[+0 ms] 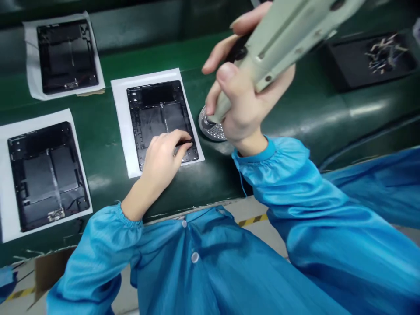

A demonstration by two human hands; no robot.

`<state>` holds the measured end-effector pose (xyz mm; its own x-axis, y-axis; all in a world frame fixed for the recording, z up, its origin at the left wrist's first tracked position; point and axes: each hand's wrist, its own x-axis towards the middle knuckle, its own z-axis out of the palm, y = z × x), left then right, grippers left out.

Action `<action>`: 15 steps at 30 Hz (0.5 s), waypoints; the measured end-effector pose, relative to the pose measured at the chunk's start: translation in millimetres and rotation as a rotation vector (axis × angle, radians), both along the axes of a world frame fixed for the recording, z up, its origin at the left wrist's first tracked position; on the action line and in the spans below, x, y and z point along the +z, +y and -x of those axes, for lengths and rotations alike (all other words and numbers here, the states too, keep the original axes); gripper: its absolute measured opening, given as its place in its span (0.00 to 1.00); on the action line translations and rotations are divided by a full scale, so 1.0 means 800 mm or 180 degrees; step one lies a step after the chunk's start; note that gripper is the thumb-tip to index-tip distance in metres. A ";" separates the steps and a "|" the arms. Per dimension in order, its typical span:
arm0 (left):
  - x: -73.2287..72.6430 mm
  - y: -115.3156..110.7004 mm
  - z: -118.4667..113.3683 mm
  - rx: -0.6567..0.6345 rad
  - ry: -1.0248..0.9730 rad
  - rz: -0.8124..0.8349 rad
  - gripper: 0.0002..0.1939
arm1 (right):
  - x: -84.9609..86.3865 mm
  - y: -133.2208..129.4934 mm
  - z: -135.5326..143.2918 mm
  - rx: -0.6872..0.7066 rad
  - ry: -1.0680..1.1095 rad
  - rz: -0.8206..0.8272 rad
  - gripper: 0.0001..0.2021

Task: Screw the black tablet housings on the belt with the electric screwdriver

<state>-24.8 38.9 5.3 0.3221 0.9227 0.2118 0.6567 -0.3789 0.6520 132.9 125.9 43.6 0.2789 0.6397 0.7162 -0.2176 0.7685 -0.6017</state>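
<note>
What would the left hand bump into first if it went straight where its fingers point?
Probably the right rim of the black shell, just ahead of the left hand. If it's high enough to clear that, maybe the holey metal disc; the height is unclear.

Shines deep green across the surface (101, 157), white on the sheet (121, 118), black on the tablet housing (149, 124)! Runs pale grey-green along the handheld tool (285, 39), silver with a dotted pattern on its disc (216, 132). Blazes bright blue over sleeves (295, 179) and gown (183, 284), flashing yellow-and-black stripes on the floor tape (252, 220).
</note>
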 end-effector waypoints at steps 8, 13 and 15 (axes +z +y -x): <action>-0.013 -0.025 0.011 -0.0448 0.0073 -0.0579 0.08 | -0.020 -0.010 -0.016 0.0001 -0.0391 0.0421 0.18; -0.017 -0.029 0.009 -0.0463 0.0195 -0.0691 0.09 | -0.017 -0.009 -0.022 0.0093 -0.0205 0.0166 0.13; -0.014 -0.030 0.007 -0.0452 0.0224 -0.0657 0.09 | -0.016 -0.008 -0.020 0.0184 -0.0248 0.0021 0.11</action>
